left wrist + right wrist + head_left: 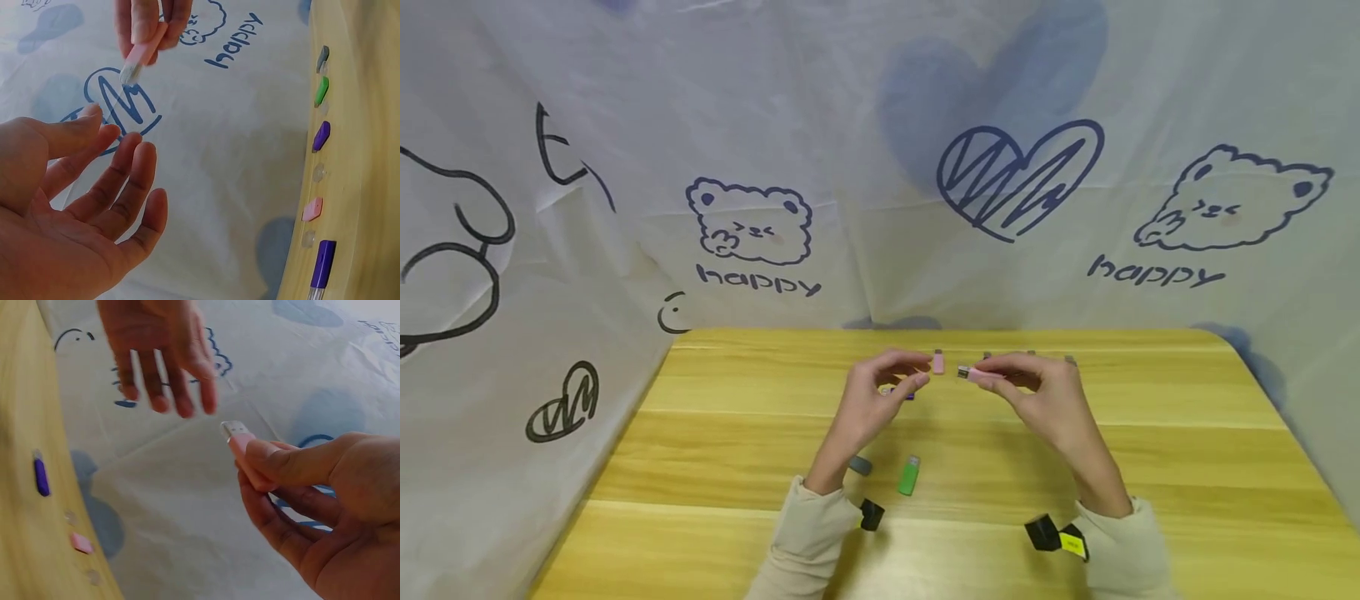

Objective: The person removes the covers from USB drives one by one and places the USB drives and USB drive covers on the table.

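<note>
My right hand (pixel 1037 385) pinches a pink USB stick (pixel 247 456) between thumb and fingers, its metal plug pointing left toward the other hand. Facing it, my left hand (pixel 94 194) has its fingers spread and loosely bent, with no object visible in its grasp. The plug end is just beyond the left fingertips in the left wrist view. Behind the hands, another pink USB stick (pixel 938 363) rests on the table. A purple USB stick (pixel 323 264) lies by the left hand, partly hidden by it in the head view.
Toward the front of the wooden table (pixel 700 467) lie a green USB stick (pixel 908 476) and a grey one (pixel 861 465). More sticks, including a green one (pixel 322 92), line the back edge with small clear round pieces (pixel 320 172) between them. A printed cloth (pixel 865 167) hangs behind.
</note>
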Demonstrator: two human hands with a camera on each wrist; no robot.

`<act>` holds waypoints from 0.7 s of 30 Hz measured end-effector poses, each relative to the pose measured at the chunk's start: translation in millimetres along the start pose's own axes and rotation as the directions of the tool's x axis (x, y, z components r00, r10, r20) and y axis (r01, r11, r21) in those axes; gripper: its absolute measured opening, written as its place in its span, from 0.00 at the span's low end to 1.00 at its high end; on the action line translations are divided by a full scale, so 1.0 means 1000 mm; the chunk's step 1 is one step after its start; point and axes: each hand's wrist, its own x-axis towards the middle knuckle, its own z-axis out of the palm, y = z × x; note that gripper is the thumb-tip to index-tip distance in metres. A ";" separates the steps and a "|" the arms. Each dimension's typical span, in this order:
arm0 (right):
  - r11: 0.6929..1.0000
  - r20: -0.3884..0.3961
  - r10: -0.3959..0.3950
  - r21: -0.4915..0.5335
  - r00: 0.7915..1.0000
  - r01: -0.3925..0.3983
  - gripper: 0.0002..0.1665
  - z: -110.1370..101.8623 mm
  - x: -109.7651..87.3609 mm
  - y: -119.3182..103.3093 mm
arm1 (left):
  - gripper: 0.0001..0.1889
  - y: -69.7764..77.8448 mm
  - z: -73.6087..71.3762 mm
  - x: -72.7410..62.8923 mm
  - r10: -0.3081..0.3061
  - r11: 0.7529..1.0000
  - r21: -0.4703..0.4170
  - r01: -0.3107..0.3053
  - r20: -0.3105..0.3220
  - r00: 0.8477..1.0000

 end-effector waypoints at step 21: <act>0.994 -0.025 -0.094 0.050 0.995 0.095 0.06 0.026 0.001 -0.005 | 0.08 0.007 0.015 0.000 -0.076 0.994 -0.073 0.076 0.008 0.997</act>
